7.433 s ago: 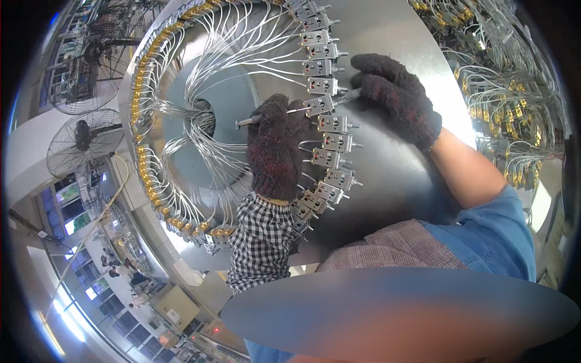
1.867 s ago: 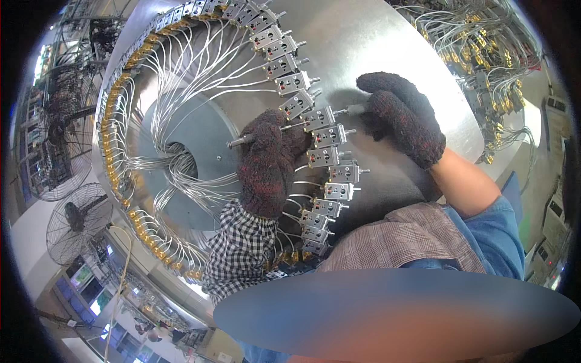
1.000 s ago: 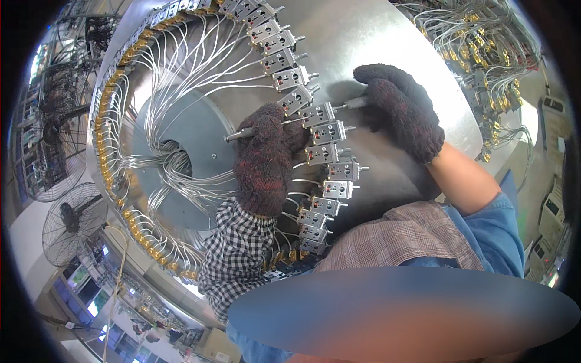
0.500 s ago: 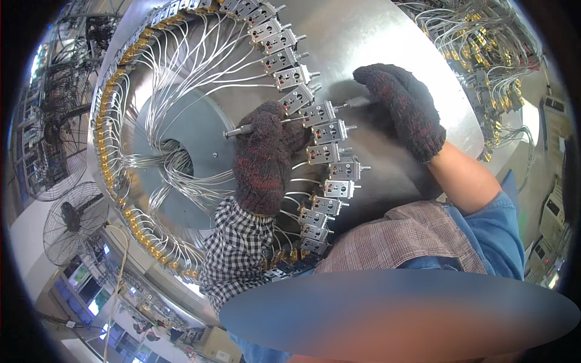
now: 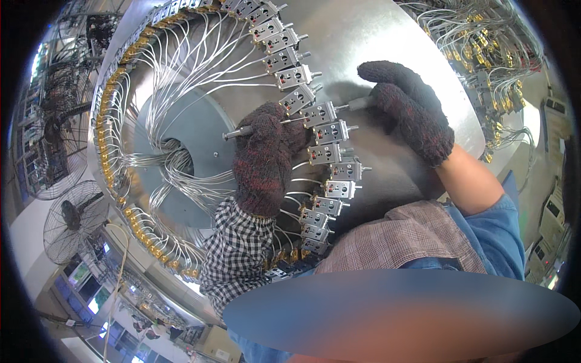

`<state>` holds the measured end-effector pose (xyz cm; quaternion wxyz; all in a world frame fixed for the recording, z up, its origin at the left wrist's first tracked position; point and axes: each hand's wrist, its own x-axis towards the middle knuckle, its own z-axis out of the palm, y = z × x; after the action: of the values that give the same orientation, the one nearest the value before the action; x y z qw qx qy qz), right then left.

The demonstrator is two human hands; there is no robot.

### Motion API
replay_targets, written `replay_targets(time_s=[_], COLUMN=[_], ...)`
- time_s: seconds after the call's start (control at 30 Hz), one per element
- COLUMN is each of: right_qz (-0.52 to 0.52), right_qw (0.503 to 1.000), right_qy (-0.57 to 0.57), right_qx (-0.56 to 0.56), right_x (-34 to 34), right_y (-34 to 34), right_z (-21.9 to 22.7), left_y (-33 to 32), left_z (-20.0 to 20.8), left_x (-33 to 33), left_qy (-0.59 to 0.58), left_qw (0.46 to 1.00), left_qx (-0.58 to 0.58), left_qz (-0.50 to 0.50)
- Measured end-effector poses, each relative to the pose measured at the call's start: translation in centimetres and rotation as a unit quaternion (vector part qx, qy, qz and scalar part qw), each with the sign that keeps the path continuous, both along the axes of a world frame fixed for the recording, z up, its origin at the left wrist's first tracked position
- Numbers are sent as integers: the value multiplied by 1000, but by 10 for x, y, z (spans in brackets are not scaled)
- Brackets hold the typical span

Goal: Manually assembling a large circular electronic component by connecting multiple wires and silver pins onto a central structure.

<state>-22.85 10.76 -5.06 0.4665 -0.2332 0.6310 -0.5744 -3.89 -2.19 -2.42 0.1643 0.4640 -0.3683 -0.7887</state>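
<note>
My left hand, in a dark knitted glove, is closed around a slim metal tool with a cylindrical end. Its thin shaft shows past the fingers, pointing at a small silver metal block in the ring. From the other side, my gloved right hand pinches a grey cylindrical piece in line with that block's threaded stem. One right finger is stretched out, away from the piece. I cannot tell how the piece joins the stem. White wires run from the blocks toward the centre hole.
The blocks stand around a round metal table with a grey centre disc. Brass fittings line its left side. Bundles of wired parts hang at the far right. A fan stands at the left.
My right hand has shifted slightly right, and one finger has lifted away from the grey cylindrical piece. My left hand and its tool are nearly still.
</note>
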Motion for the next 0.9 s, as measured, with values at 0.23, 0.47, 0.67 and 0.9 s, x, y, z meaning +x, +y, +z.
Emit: replay_targets(time_s=[0.23,0.47,0.67,0.9], right_qz=[-17,22,-19,-47], right_qw=[998,930,998,998], right_qy=[-25,340,61,-31], right_qx=[-47,-141,-13,-12], right_x=[2,0,1,5], right_y=[-4,-2,-3,-5], right_z=[-5,-28,-8,2], left_y=[2,-6,0,1], left_z=[3,-11,-3,-7], left_x=[-4,1,-3,4], left_qy=[48,95,13,49], left_qw=[998,993,999,999], left_qx=[-38,-41,-27,-9], left_qz=[8,-58,-21,-10])
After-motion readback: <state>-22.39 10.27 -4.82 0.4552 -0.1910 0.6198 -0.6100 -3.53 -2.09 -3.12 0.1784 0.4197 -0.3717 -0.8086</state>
